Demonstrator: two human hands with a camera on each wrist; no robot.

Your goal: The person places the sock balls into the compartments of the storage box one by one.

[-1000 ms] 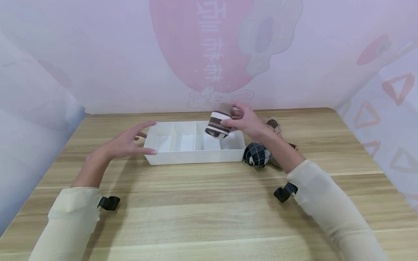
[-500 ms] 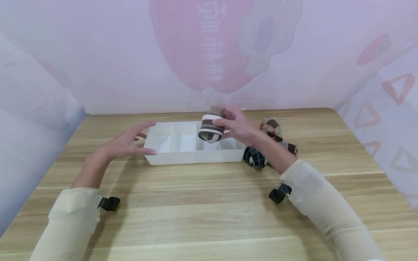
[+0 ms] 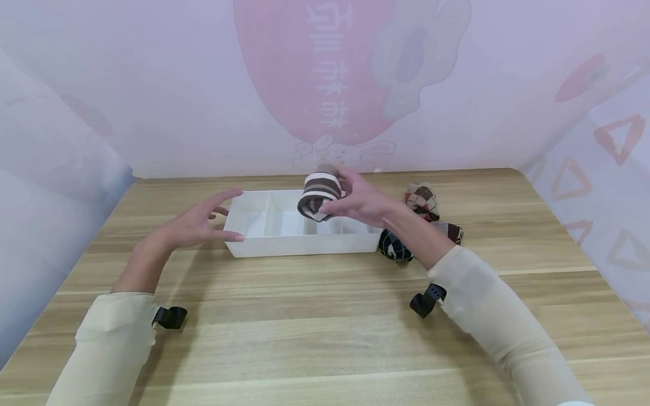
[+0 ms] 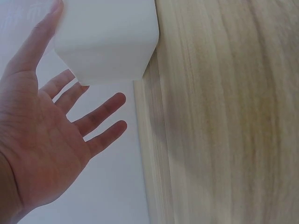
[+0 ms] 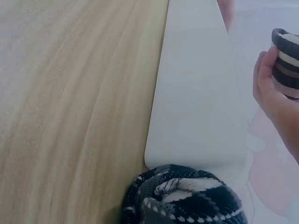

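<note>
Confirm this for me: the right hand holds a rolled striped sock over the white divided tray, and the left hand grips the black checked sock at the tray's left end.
One thing is wrong. The left hand grips nothing: the head view shows it open, fingers straight, at the left end of the white divided tray. The black checked sock lies on the table at the tray's right end. The right hand does hold the striped sock over the tray.

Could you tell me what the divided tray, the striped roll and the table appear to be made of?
Tray: probably plastic, with smooth matte white walls, thin dividers and rounded corners.
Striped roll in the right hand: knitted fabric, likely a rolled sock, with soft brown and cream bands.
Table: wood or wood-look laminate, with pale printed-looking grain and a flat low sheen.
</note>
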